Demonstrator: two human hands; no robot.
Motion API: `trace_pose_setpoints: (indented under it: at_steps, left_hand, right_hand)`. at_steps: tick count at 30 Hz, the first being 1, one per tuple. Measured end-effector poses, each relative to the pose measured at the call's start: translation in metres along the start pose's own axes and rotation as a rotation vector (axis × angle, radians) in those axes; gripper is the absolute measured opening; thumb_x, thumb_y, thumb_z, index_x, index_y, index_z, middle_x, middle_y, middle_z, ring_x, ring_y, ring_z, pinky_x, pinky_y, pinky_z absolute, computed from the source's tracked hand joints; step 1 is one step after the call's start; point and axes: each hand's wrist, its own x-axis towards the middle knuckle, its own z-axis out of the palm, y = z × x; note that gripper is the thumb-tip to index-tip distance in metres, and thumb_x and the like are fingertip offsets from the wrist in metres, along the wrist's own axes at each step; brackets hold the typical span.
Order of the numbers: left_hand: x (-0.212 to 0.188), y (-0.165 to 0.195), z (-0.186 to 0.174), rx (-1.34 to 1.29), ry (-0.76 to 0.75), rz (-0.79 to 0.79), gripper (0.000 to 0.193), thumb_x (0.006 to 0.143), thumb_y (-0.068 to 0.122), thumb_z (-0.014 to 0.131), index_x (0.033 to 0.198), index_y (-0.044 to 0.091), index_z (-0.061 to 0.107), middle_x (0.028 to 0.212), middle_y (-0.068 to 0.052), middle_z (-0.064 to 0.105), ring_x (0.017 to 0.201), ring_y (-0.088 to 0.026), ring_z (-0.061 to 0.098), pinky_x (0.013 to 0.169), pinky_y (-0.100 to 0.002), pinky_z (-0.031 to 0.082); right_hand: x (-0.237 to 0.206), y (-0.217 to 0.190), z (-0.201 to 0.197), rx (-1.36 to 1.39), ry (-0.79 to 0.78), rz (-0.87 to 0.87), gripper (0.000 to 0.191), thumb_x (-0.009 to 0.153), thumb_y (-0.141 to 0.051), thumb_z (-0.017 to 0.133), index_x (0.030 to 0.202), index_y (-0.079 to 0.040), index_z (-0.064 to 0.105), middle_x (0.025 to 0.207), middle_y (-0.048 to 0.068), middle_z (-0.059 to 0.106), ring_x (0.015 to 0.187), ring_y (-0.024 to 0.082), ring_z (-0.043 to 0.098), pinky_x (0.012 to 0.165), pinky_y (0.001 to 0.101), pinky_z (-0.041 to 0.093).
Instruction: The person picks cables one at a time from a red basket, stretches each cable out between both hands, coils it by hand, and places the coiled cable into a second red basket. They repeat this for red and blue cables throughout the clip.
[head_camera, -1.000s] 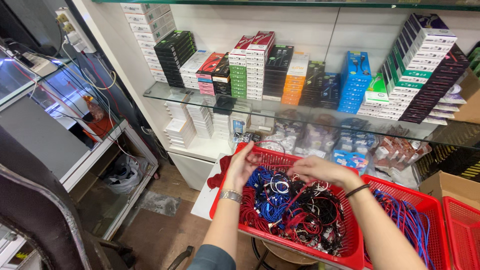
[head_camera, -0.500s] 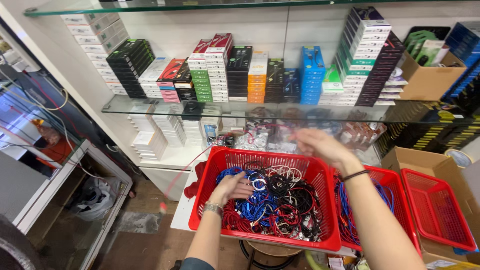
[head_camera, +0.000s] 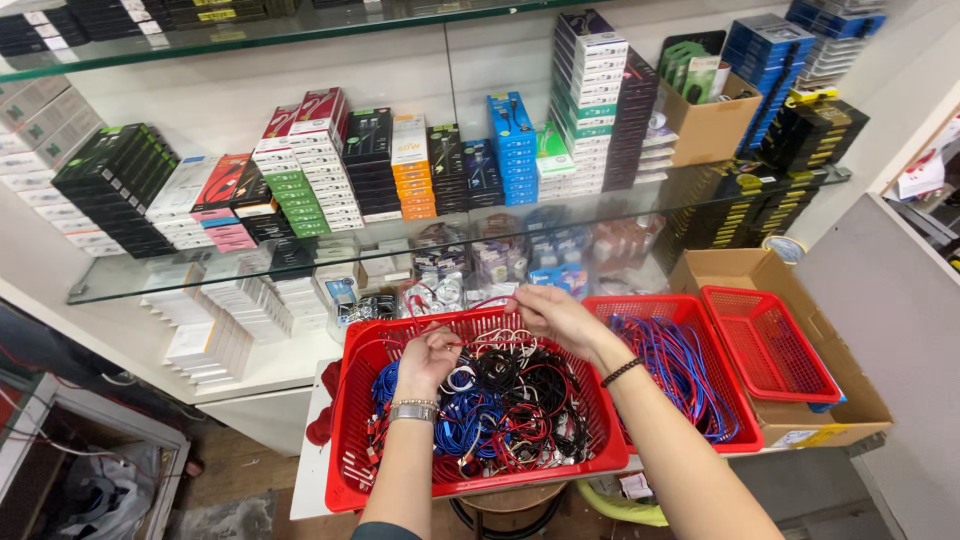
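A large red basket (head_camera: 352, 455) in front of me holds a tangle of blue, black, white and red cables (head_camera: 510, 405). My left hand (head_camera: 428, 360) is inside the basket, fingers pinched on a thin red cable (head_camera: 470, 304) above the pile. My right hand (head_camera: 552, 315) hovers over the basket's far rim and pinches the same cable, which stretches between both hands. A metal bracelet sits on my left wrist, a dark band on my right.
A second red basket (head_camera: 735, 420) to the right holds blue and red cables; an empty red basket (head_camera: 768, 345) rests on a cardboard box (head_camera: 850, 400). A glass shelf (head_camera: 230, 262) stacked with boxed goods runs behind. A grey panel (head_camera: 890, 300) stands at right.
My view has swung right and closer. The left hand lifted from the pile and the right hand came down from the shelf; both now pinch a thin red cable.
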Motion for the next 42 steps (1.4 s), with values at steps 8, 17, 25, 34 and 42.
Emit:
trace_pose_setpoints:
  at_steps: [8,17,25,34,42]
  left_hand:
    - [-0.056,-0.03,-0.014,0.245,0.169,0.055,0.031,0.105,0.019,0.05,0.077,0.011,0.042,0.056,0.004,0.03,0.049,-0.011,0.033,0.069,-0.032,0.053]
    - [-0.121,0.022,-0.027,-0.025,-0.048,-0.006,0.024,0.104,0.015,0.05,0.083,0.004,0.057,0.054,0.006,0.034,0.044,-0.009,0.033,0.049,-0.025,0.041]
    - [-0.155,-0.017,-0.013,0.054,0.378,0.253,0.103,0.104,0.071,0.041,0.153,-0.01,0.001,0.166,-0.034,-0.007,0.157,-0.043,-0.005,0.125,-0.059,0.002]
    - [-0.16,-0.166,0.003,0.436,-0.13,-0.244,0.106,0.079,0.086,0.049,0.144,0.004,0.043,0.148,-0.033,0.045,0.129,-0.044,0.052,0.104,-0.056,0.04]
    - [-0.105,-0.143,-0.01,0.599,0.057,0.187,0.039,0.106,0.028,0.046,0.137,0.004,0.055,0.122,-0.016,0.07,0.105,-0.03,0.07,0.085,-0.04,0.058]
  right_hand:
    - [-0.04,-0.029,-0.086,0.485,0.294,-0.414,0.023,0.112,-0.021,0.049,0.093,-0.011,0.055,0.063,-0.009,0.032,0.053,0.004,0.026,0.048,0.0228,0.023]
    - [-0.09,-0.014,-0.174,0.376,0.246,-0.029,0.025,0.113,-0.025,0.042,0.097,-0.01,0.055,0.061,-0.01,0.031,0.051,0.006,0.026,0.045,0.0228,0.024]
    - [-0.093,-0.013,-0.105,0.431,0.379,-0.122,0.016,0.107,-0.02,0.048,0.102,-0.01,0.059,0.072,-0.005,0.049,0.065,0.008,0.043,0.062,0.0238,0.039]
    - [-0.141,0.059,0.071,-0.098,0.09,-0.138,0.034,0.109,-0.037,0.044,0.097,-0.009,0.058,0.067,-0.002,0.045,0.061,0.01,0.039,0.058,0.0259,0.033]
    - [-0.202,0.019,0.07,0.012,-0.274,0.48,0.045,0.102,-0.042,0.04,0.104,-0.003,0.062,0.085,0.008,0.074,0.08,0.017,0.072,0.079,0.0279,0.058]
